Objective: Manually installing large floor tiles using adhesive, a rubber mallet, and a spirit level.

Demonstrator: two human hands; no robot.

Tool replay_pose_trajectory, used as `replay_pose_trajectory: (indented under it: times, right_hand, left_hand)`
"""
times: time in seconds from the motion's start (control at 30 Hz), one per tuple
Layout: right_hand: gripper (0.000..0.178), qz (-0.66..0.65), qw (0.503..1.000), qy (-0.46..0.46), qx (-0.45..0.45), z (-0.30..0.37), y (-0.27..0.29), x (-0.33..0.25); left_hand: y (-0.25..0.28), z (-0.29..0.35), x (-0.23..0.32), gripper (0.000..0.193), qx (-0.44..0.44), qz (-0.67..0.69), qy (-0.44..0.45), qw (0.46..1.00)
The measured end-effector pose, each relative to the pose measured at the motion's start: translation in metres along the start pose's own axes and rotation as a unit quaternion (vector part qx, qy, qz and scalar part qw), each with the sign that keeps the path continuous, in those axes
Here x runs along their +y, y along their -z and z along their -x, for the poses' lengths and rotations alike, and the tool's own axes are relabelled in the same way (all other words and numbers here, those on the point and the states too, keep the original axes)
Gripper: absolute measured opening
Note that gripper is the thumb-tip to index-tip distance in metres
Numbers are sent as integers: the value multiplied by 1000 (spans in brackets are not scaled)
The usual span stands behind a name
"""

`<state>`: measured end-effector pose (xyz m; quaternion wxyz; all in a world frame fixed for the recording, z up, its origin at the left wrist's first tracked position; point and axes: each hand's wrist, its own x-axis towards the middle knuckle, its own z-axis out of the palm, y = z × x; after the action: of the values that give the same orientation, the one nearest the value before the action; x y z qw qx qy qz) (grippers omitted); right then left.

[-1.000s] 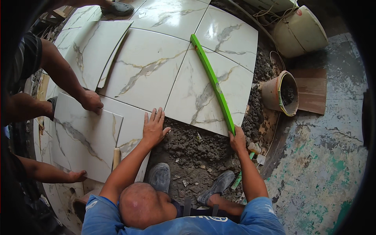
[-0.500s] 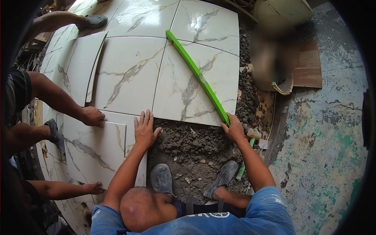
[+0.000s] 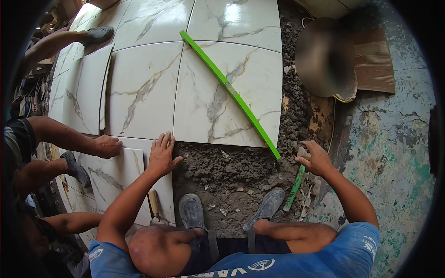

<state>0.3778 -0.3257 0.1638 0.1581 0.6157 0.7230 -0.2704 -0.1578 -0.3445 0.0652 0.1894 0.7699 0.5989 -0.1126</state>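
Observation:
My left hand (image 3: pixel 162 156) lies flat, fingers stretched, on the edge of a white marble-patterned tile (image 3: pixel 160 183) beside the dark mortar bed (image 3: pixel 218 162). My right hand (image 3: pixel 317 158) has its thumb and fingers round the pale head of a mallet (image 3: pixel 295 187), whose green handle slants down over the dirt. A bright green spirit level (image 3: pixel 229 89) lies diagonally across a laid tile (image 3: pixel 199 99). Its near end juts past that tile's edge over the mortar, with no hand on it.
At left another person's hand (image 3: pixel 109 146) rests on a cut tile piece (image 3: pixel 111 171). More cut tiles (image 3: pixel 88 92) lie behind it. A wooden-handled trowel (image 3: pixel 154 204) is by my left forearm. Cardboard (image 3: pixel 374 60) and a worn painted floor (image 3: pixel 371 153) are at right.
My right hand has let go of the level's near end and moved right to the mallet. My left hand stays on the tile. The trowel handle now shows beside my left forearm.

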Motion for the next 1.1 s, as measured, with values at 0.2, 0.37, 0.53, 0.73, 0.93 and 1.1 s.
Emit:
replay_pose_trajectory:
  times: [0.2, 0.37, 0.53, 0.73, 0.93, 1.1]
  right_hand:
    - [79, -96, 989, 64, 92, -35, -49, -31]
    - [71, -129, 964, 117, 200, -64, -87, -52]
    - [68, -159, 943, 143, 256, -59, -104, -47]
    - [60, -170, 936, 143, 272, -47, -129, -34]
    - [34, -167, 927, 119, 314, -49, -147, -29]
    - [28, -182, 920, 123, 324, -47, -144, -32]
  left_hand:
    - [25, -13, 3, 92, -135, -40, -28, 990]
    - [27, -14, 11, 93, -123, -17, -4, 992]
    - [27, -16, 11, 91, -109, -31, -10, 994]
    - [26, -15, 12, 92, -114, -21, 5, 993]
    - [20, -13, 14, 92, -86, -4, 1, 996]
    - [18, -13, 13, 88, -70, -19, -3, 997]
